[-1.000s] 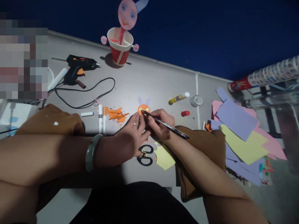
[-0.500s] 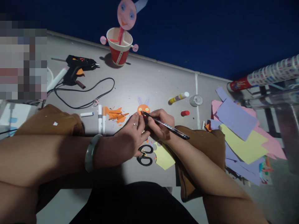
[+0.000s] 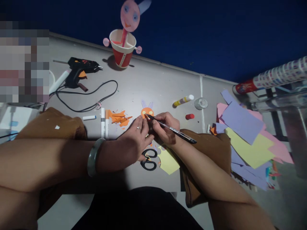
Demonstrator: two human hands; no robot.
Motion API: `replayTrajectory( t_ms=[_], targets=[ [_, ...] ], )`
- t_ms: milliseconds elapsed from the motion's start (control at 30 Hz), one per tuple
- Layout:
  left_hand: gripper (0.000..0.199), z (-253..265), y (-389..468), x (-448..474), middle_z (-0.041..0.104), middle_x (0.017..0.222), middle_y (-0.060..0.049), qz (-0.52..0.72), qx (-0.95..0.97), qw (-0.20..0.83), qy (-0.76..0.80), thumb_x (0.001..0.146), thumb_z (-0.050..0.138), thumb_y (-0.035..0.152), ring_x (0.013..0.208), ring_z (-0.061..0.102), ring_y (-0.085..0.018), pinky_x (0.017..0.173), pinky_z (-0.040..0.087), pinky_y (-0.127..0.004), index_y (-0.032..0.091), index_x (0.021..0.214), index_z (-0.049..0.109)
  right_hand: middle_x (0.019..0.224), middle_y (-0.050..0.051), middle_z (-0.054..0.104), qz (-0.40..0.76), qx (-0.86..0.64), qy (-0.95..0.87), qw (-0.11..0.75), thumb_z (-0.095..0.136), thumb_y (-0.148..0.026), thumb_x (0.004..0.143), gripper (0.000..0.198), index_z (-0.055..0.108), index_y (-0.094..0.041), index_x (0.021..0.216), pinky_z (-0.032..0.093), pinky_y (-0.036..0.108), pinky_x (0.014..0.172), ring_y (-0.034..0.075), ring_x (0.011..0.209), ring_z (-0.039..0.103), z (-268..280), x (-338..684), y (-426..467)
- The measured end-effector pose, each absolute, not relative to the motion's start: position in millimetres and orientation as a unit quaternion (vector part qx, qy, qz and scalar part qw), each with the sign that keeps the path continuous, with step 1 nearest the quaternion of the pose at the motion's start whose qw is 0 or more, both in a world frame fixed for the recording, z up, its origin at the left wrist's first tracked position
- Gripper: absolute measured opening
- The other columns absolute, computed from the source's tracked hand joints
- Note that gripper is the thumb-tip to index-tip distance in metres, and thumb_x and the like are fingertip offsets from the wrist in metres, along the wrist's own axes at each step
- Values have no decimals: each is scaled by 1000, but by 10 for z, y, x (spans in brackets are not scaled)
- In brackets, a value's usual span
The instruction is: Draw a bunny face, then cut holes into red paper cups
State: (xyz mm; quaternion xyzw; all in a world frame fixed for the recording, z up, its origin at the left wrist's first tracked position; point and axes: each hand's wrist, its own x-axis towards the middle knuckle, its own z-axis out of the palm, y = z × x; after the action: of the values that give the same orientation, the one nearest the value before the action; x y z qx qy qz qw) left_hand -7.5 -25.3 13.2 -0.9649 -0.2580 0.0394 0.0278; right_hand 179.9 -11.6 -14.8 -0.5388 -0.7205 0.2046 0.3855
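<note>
My right hand [image 3: 167, 127] is closed round a black pen [image 3: 168, 127], its tip touching the face near one eye. Under that tip lies a small orange paper face [image 3: 147, 111] with pale yellow eyes and purple ears. The fingertips of my left hand [image 3: 134, 135] hold the lower edge of the face, which they partly hide. Black-handled scissors [image 3: 151, 159] lie just below my left hand, their blades hidden beneath it. Beside them is a cut piece of yellow paper [image 3: 169, 161].
Orange scraps [image 3: 120, 118] and markers [image 3: 105, 123] lie left of my hands. Farther back are a glue gun [image 3: 80, 68] with a looped cord and a red cup figure [image 3: 122, 52]. A glue stick [image 3: 183, 100], clear jar [image 3: 200, 103] and coloured paper [image 3: 244, 121] are right.
The pen's rear end has swung slightly right and down, its tip still at the eye. My left hand has hardly moved.
</note>
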Motion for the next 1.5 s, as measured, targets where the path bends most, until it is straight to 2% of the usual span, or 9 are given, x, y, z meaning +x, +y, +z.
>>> replayTrajectory(
  t_ms=[100, 267, 433, 600, 767, 900, 1233, 1500],
  targets=[
    [100, 110, -261, -65, 51, 144, -30, 39, -964, 26, -261, 70, 61, 81, 136, 47, -47, 117, 26, -56, 9, 139, 51, 66, -3, 68, 211, -546, -716, 380, 60, -27, 86, 5, 60, -23, 87, 50, 26, 54, 13, 55, 62, -149, 1804, -125],
    [94, 130, -262, -71, 52, 144, -28, 40, -965, 34, -259, 73, 59, 80, 137, 46, -47, 117, 27, -56, 10, 135, 56, 68, -2, 69, 207, -546, -723, 369, 61, -27, 86, 5, 60, -22, 87, 50, 25, 54, 13, 55, 62, -141, 1806, -128],
    [90, 167, -254, -82, 51, 146, -25, 53, -964, 33, -257, 76, 58, 78, 139, 44, -44, 118, 25, -55, 13, 137, 54, 71, -2, 70, 216, -534, -723, 381, 62, -26, 87, 4, 61, -22, 89, 51, 24, 56, 12, 57, 62, -175, 1800, -121],
    [94, 134, -260, -62, 49, 146, -29, 44, -963, 21, -266, 73, 60, 78, 138, 45, -47, 118, 24, -56, 10, 137, 53, 71, -2, 69, 219, -540, -721, 376, 62, -28, 87, 5, 61, -23, 89, 51, 26, 55, 12, 57, 62, -178, 1796, -126],
    [95, 106, -259, -46, 48, 149, -26, 61, -960, -4, -274, 71, 63, 79, 139, 44, -47, 120, 21, -56, 13, 138, 54, 68, -3, 68, 208, -547, -719, 376, 60, -26, 86, 4, 59, -23, 89, 50, 26, 53, 13, 56, 61, -140, 1796, -140],
    [93, 104, -264, -58, 48, 147, -28, 49, -962, 14, -268, 72, 60, 80, 139, 43, -48, 119, 22, -56, 12, 135, 56, 67, -3, 67, 204, -547, -720, 375, 61, -26, 84, 5, 59, -23, 88, 48, 26, 53, 13, 56, 61, -134, 1798, -142],
    [87, 190, -245, -57, 50, 147, -25, 68, -962, 9, -263, 76, 58, 77, 140, 44, -43, 119, 25, -54, 12, 134, 57, 68, -3, 68, 217, -543, -714, 385, 62, -24, 82, 6, 59, -22, 86, 50, 26, 54, 13, 55, 62, -137, 1792, -142],
    [90, 124, -259, -62, 48, 148, -27, 60, -963, 12, -262, 75, 58, 79, 139, 44, -46, 120, 21, -56, 12, 136, 56, 65, -3, 66, 195, -549, -713, 390, 60, -23, 82, 3, 58, -24, 84, 48, 26, 50, 13, 52, 59, -100, 1788, -146]
  ],
)
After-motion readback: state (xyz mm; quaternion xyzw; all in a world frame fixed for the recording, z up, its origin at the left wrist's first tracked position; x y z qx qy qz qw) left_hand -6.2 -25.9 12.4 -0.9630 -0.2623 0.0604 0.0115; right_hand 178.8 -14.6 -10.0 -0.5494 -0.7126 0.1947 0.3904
